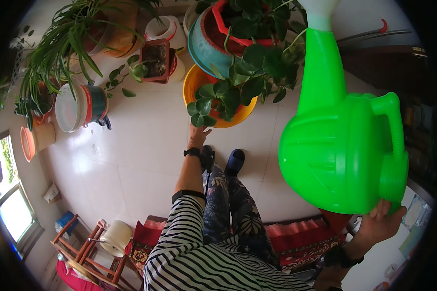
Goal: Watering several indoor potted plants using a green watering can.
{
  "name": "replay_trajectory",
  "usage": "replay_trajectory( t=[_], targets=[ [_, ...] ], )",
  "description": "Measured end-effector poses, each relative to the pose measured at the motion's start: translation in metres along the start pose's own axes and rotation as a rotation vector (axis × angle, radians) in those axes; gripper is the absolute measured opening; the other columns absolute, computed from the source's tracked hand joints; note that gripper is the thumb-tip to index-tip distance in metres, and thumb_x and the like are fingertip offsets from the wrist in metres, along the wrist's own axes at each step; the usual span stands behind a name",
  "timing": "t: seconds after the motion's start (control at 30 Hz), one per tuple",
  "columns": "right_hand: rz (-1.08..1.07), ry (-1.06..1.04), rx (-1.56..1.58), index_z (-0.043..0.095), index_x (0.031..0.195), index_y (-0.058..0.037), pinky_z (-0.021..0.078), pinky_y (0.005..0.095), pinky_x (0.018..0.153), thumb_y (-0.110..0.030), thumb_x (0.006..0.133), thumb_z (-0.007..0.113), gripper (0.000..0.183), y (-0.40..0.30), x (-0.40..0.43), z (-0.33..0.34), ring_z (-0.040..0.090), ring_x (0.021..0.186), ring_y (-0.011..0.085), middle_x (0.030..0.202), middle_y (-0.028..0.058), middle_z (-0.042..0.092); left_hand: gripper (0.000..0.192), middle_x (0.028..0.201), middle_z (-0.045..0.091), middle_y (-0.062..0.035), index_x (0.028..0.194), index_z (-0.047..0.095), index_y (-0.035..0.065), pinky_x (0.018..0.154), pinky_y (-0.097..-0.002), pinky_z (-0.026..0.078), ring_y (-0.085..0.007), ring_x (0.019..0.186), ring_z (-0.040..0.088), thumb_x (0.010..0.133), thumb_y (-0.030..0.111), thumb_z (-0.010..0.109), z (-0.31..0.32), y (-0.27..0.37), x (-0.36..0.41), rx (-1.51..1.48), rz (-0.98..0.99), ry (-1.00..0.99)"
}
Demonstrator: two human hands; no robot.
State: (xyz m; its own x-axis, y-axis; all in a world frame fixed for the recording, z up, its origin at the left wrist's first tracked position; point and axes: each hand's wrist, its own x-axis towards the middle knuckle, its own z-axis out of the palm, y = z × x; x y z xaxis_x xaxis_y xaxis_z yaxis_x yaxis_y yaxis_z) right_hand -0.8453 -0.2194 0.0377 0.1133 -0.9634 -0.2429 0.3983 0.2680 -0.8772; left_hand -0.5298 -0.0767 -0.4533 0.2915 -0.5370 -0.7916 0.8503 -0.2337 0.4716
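My right hand [380,223] grips the bright green plastic watering can [313,156] by its lower edge near the ribbed filler neck. The can is raised on my right, with its spout pointing away from me and its pale rose [318,11] cut off by the top of the view. My left hand [198,134] reaches forward to the near leaves of a round-leaved plant [218,96] in a yellow basin or pot [245,114]. Leaves hide its fingertips, so whether they pinch anything cannot be told. The thumb sticks out to the right.
Behind the yellow pot stands a turquoise pot [211,47], with a red pot rim [222,22] above it. A white bucket [68,109], a brown square planter [154,60] and a spider plant [62,51] are at left. A red-covered seat [295,240] and wooden stool [91,251] lie nearby.
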Motion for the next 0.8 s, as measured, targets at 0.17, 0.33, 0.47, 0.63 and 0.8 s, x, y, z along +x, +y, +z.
replay_trajectory(
  t=[0.17,0.33,0.47,0.63,0.8],
  targets=[
    [0.039,-0.067,0.033,0.045,0.091,-0.0005,0.0261,0.0275,0.051,-0.031,0.091,0.05,0.031,0.0,0.0,-0.007,0.029,0.058,0.0139,0.064,0.002,0.031,0.051,0.113,0.054,-0.0117,0.118,0.047,0.0067,0.093,-0.0587,0.033,-0.031,0.106,0.052,0.081,0.039,0.06,-0.006,-0.003,0.005,0.068,-0.011,0.065],
    [0.015,-0.046,0.032,0.046,0.094,0.001,0.0271,0.0266,0.05,-0.031,0.091,0.05,0.032,0.003,-0.003,-0.007,0.031,0.056,0.0135,0.062,0.0031,0.033,0.05,0.109,0.056,-0.0113,0.114,0.049,0.005,0.092,-0.0576,0.035,-0.0294,0.102,0.053,0.079,0.039,0.062,-0.008,-0.007,0.01,0.061,-0.009,0.079],
    [0.0,-0.038,0.03,0.045,0.095,0.001,0.0261,0.0258,0.05,-0.03,0.09,0.051,0.032,0.004,-0.005,-0.008,0.03,0.055,0.0122,0.061,0.0025,0.033,0.047,0.105,0.057,-0.0103,0.112,0.051,0.0049,0.09,-0.0552,0.038,-0.0271,0.098,0.054,0.08,0.037,0.061,-0.006,-0.007,0.009,0.068,-0.007,0.092],
    [0.014,-0.114,0.05,0.045,0.096,0.0003,0.0225,0.0252,0.049,-0.027,0.089,0.054,0.029,0.007,-0.006,-0.002,0.027,0.054,0.0104,0.061,0.0001,0.029,0.04,0.102,0.059,-0.0088,0.109,0.053,0.0059,0.088,-0.0523,0.041,-0.0233,0.093,0.055,0.08,0.033,0.061,-0.004,-0.011,0.007,0.069,-0.016,0.112],
    [0.013,-0.026,0.07,0.045,0.094,-0.0002,0.0221,0.0256,0.049,-0.026,0.088,0.055,0.029,0.007,-0.011,-0.003,0.026,0.054,0.0108,0.061,0.0,0.028,0.027,0.092,0.057,-0.0062,0.099,0.055,0.0057,0.089,-0.0536,0.04,-0.0211,0.093,0.054,0.08,0.024,0.061,-0.001,-0.026,0.001,0.032,-0.033,0.122]
  ],
)
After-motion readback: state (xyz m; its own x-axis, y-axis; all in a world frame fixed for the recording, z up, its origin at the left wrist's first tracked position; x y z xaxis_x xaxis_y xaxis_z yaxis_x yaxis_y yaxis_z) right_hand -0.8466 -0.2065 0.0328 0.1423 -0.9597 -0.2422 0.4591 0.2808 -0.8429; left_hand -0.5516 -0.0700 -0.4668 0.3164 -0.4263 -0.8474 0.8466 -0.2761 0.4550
